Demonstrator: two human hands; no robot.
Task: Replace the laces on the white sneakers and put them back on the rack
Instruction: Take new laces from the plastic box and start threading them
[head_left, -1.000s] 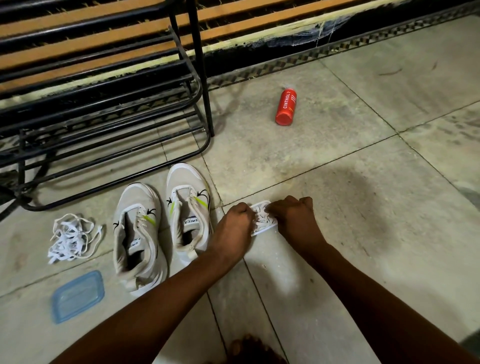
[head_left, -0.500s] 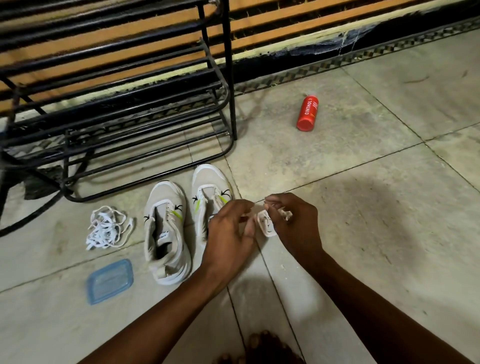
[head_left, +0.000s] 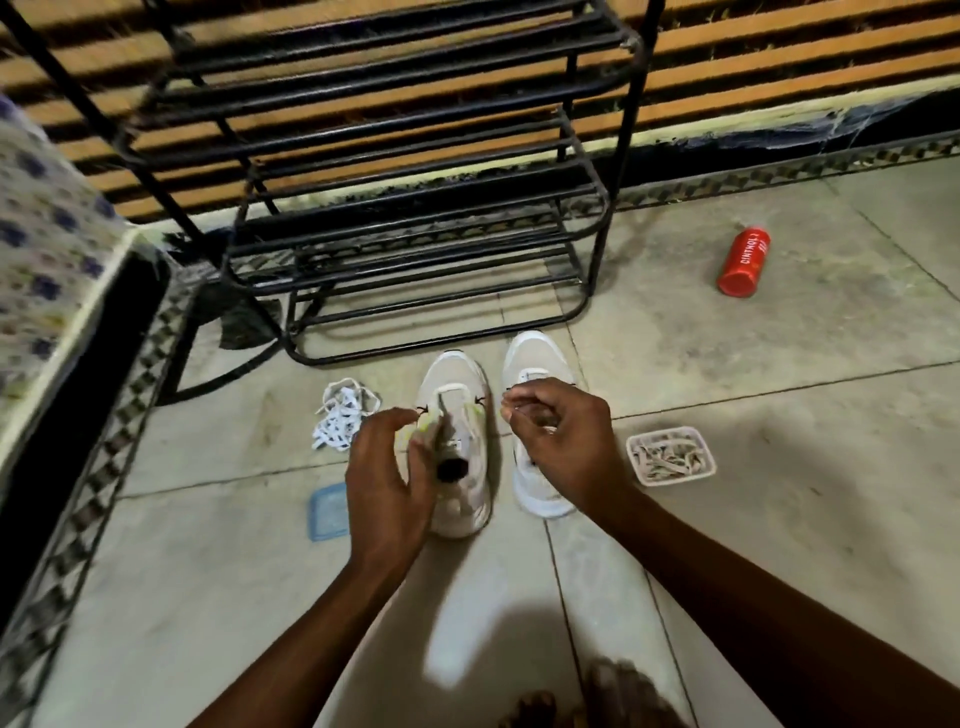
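Head cam: both white sneakers, left one (head_left: 457, 441) and right one (head_left: 537, 415), unlaced on the floor just in front of the black rack (head_left: 415, 208). Left hand (head_left: 384, 483) hovers over the left sneaker, fingers loosely curved, gripping nothing. Right hand (head_left: 561, 441) over the right sneaker, fingertips pinched; what they pinch, can't tell. Loose white laces (head_left: 340, 418) lie left of the shoes, tray of laces (head_left: 670, 456) to the right.

Rack (head_left: 415, 171) is showing as black metal tubing, slightly glossy. Sneakers (head_left: 460, 415) are looking like matt white mesh fabric with smoother synthetic trim. Loose laces (head_left: 340, 421) are reading as flat woven cloth. Lid (head_left: 328, 512) is looking like translucent blue plastic; tub (head_left: 670, 457) like clear, thin plastic. Red bottle (head_left: 744, 261) is showing as glossy plastic. Floor (head_left: 779, 519) is showing matt, scuffed stone-like tiles.
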